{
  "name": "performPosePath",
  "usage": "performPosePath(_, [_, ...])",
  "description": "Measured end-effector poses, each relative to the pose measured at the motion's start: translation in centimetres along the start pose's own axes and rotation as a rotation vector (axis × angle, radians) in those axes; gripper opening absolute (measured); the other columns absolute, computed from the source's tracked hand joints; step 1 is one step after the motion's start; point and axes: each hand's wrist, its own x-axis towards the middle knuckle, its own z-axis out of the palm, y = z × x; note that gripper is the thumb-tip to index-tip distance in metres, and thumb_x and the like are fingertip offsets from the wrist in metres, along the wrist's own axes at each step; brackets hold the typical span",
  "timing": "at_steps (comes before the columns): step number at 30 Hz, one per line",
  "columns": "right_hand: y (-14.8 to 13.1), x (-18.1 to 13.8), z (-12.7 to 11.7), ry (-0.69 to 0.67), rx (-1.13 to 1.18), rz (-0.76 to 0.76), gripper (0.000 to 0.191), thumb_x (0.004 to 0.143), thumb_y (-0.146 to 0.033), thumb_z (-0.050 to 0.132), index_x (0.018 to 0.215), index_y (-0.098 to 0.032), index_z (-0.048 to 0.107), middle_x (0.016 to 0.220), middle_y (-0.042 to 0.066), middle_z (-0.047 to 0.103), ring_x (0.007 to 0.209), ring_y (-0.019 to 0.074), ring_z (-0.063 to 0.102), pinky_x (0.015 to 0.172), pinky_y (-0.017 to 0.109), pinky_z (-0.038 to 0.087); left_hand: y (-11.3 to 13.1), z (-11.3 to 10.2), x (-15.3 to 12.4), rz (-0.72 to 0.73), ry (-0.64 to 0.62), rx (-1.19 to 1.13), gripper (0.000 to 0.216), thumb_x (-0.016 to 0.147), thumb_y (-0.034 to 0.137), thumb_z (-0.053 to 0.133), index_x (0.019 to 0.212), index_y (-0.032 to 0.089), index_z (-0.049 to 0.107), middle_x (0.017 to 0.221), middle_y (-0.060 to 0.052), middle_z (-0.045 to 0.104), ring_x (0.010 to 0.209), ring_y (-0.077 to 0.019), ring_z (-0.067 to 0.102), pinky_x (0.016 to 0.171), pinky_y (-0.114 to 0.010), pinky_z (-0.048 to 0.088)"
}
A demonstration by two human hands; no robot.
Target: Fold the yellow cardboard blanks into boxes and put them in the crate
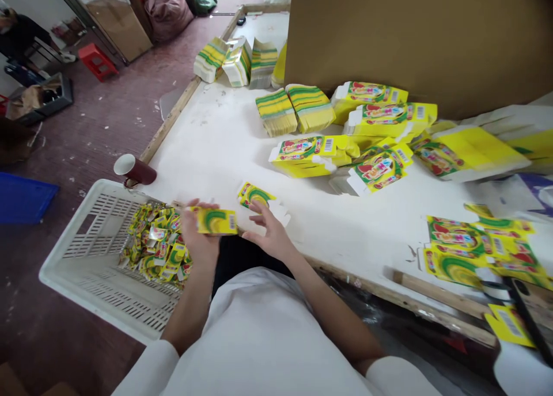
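1. Left hand (199,235): fingers curled around a small yellow-and-green folded cardboard box (216,221), held level just above the near edge of the white worktop (224,137), barcode end pointing right.
2. Right hand (268,230): spread and empty, palm down, fingertips touching or nearly touching a flat yellow-and-green printed carton blank (256,195) lying on the worktop just beyond.
3. Left of the hands, off the worktop edge: white slotted plastic crate (93,235), partly filled with a heap of small yellow-green folded boxes (158,243).
4. At the crate's far corner: dark red cup with a white inside (135,170), lying on its side.
5. Far and right on the worktop: larger yellow printed cartons (375,131) in a loose pile, with banded stacks of flat blanks (294,109) beside them and more stacks (235,62) farther off.
6. Near right: flat printed sheets (470,249) spread over the worktop edge.
7. Behind the pile: tall brown cardboard panel (410,33), standing upright.
8. Left: reddish floor (86,131) with a small red stool (97,59).
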Motion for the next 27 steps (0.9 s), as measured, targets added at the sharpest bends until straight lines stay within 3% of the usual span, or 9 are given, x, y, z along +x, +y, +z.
performPosePath(2, [1.2, 0.3, -0.9, 0.093, -0.227, 0.006, 0.062, 0.081, -0.030, 0.075, 0.139, -0.019, 0.054, 0.126, 0.016, 0.067, 0.114, 0.0292, 0.065, 0.103, 0.049, 0.050, 1.3, -3.8, 1.7, 0.228, 0.140, 0.185, 0.030, 0.093, 0.050, 0.052, 0.112, 0.026, 0.052, 0.089, 0.001, 0.060, 0.084, -0.0172, 0.062, 0.087, -0.038, 0.054])
performPosePath(5, [2.8, 0.9, -1.9, 0.175, -0.554, 0.012, 0.046, 0.085, -0.022, 0.069, 0.130, -0.019, 0.062, 0.117, 0.016, 0.069, 0.109, 0.0337, 0.062, 0.099, 0.054, 0.049, 2.7, -9.1, 3.9, 0.636, 0.428, 0.529, 0.042, 0.091, 0.044, 0.060, 0.125, 0.026, 0.043, 0.129, -0.005, 0.051, 0.124, -0.0216, 0.049, 0.113, -0.042, 0.037])
performPosePath(7, [3.3, 1.3, -1.9, 0.162, -0.684, 0.026, 0.044, 0.085, -0.016, 0.065, 0.129, -0.018, 0.062, 0.116, 0.017, 0.068, 0.104, 0.0340, 0.061, 0.096, 0.053, 0.049, 2.7, -10.9, 4.3, 0.782, 0.476, 0.649, 0.050, 0.092, 0.045, 0.061, 0.132, 0.026, 0.038, 0.143, -0.008, 0.039, 0.141, -0.0260, 0.034, 0.123, -0.044, 0.022])
performPosePath(9, [3.5, 1.7, -1.6, 0.139, -0.741, 0.045, 0.042, 0.085, -0.012, 0.061, 0.127, -0.016, 0.062, 0.113, 0.018, 0.067, 0.102, 0.0340, 0.059, 0.095, 0.051, 0.048, 1.9, -10.6, 3.7, 0.800, 0.414, 0.652, 0.050, 0.093, 0.046, 0.059, 0.133, 0.028, 0.037, 0.144, -0.008, 0.038, 0.144, -0.0286, 0.031, 0.125, -0.046, 0.018])
performPosePath(14, [3.5, 2.0, -1.3, 0.166, -0.709, 0.045, 0.046, 0.080, -0.007, 0.058, 0.126, -0.014, 0.058, 0.111, 0.017, 0.065, 0.102, 0.0310, 0.059, 0.095, 0.049, 0.050, -2.6, -5.0, 0.0, 0.476, 0.110, 0.480, 0.045, 0.095, 0.044, 0.057, 0.133, 0.032, 0.036, 0.147, -0.008, 0.039, 0.145, -0.0270, 0.035, 0.122, -0.044, 0.031])
performPosePath(19, [3.0, 1.3, -2.0, 0.278, -0.191, 0.057, 0.056, 0.071, -0.011, 0.063, 0.124, -0.021, 0.048, 0.092, 0.002, 0.059, 0.082, 0.0202, 0.061, 0.077, 0.038, 0.055, -6.6, -1.2, -2.5, 0.155, -0.114, 0.341, 0.043, 0.095, 0.052, 0.053, 0.132, 0.032, 0.042, 0.140, -0.012, 0.052, 0.134, -0.0245, 0.053, 0.107, -0.042, 0.049])
performPosePath(22, [1.7, 0.6, -1.9, 0.216, 0.069, 0.030, 0.060, 0.068, -0.021, 0.072, 0.122, -0.026, 0.046, 0.090, -0.002, 0.058, 0.077, 0.0158, 0.060, 0.068, 0.029, 0.053, -7.3, 0.6, -2.6, -0.082, -0.207, 0.129, 0.057, 0.084, 0.066, 0.060, 0.125, 0.027, 0.051, 0.130, -0.013, 0.060, 0.125, -0.0235, 0.059, 0.104, -0.043, 0.050])
performPosePath(27, [-1.0, -0.7, -1.2, 0.068, 0.109, -0.055, 0.052, 0.076, -0.022, 0.068, 0.123, -0.027, 0.048, 0.086, -0.002, 0.060, 0.074, 0.0153, 0.059, 0.065, 0.028, 0.050, -6.4, 4.0, -2.3, -0.273, -0.296, -0.098, 0.071, 0.076, 0.086, 0.046, 0.105, 0.024, 0.063, 0.104, -0.009, 0.069, 0.103, -0.0261, 0.067, 0.093, -0.045, 0.054])
